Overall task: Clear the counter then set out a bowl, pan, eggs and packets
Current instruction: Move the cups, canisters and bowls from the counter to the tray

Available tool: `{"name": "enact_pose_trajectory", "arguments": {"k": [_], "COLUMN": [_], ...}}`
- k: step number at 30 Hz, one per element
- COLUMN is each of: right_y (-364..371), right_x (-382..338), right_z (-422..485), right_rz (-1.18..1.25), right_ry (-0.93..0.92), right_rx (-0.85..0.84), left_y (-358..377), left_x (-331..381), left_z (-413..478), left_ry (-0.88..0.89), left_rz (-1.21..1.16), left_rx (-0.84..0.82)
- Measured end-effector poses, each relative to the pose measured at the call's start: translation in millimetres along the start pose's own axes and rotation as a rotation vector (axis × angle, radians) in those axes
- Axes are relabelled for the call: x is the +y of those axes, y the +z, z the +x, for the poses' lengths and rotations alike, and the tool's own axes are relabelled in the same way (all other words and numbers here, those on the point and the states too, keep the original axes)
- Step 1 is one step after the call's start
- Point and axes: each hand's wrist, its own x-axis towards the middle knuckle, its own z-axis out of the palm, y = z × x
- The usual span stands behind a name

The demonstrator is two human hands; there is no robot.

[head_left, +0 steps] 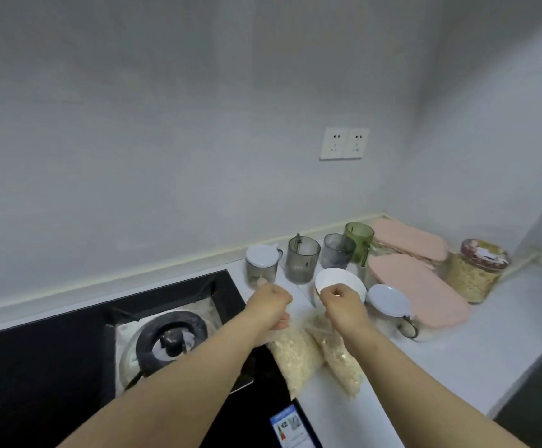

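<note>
**Head view: hands met over bowl and packets at the stove's edge**

Both bare arms reached forward over the white counter (457,357). The left hand (271,302) was curled, its thumb pinching the clear top of the left packet (295,357) of pale flakes, which trailed from just under the hand back toward the person. The right hand (340,303), fingers curled, held the near rim of a white bowl (335,278), which was tilted, its mouth toward the camera, just beyond the knuckles. The right packet (340,363) lay under that wrist, beside its twin. A lidded pan (153,334) sat on the black stove (53,367), left of the left forearm. Grey cups (302,260), a green cup (358,236), pink-lidded boxes (424,286) and a cereal jar (476,273) stood behind the hands and to their right.
</note>
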Motion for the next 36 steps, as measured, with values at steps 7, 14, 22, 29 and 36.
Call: {"name": "enact_pose_trajectory", "arguments": {"k": [7, 14, 22, 29, 36], "right_y": [-39, -61, -67, -45, 15], "right_x": [23, 39, 55, 28, -38], "right_z": [96, 173, 224, 206, 119], "right_rz": [-0.136, -0.377, -0.525, -0.374, -0.189], "right_ry": [-0.033, -0.113, -0.117, -0.153, -0.249], "right_rx": [0.029, -0.163, -0.484, -0.559, -0.608], "left_y": [74, 127, 136, 101, 8], "left_x": [16, 11, 7, 18, 26], "left_z": [85, 140, 165, 133, 51], "left_ry": [0.029, -0.198, -0.284, -0.21, -0.12], "left_rz": [0.244, 0.406, 0.619, 0.265, -0.033], "left_rx": [0.068, 0.054, 0.245, 0.428, 0.589]}}
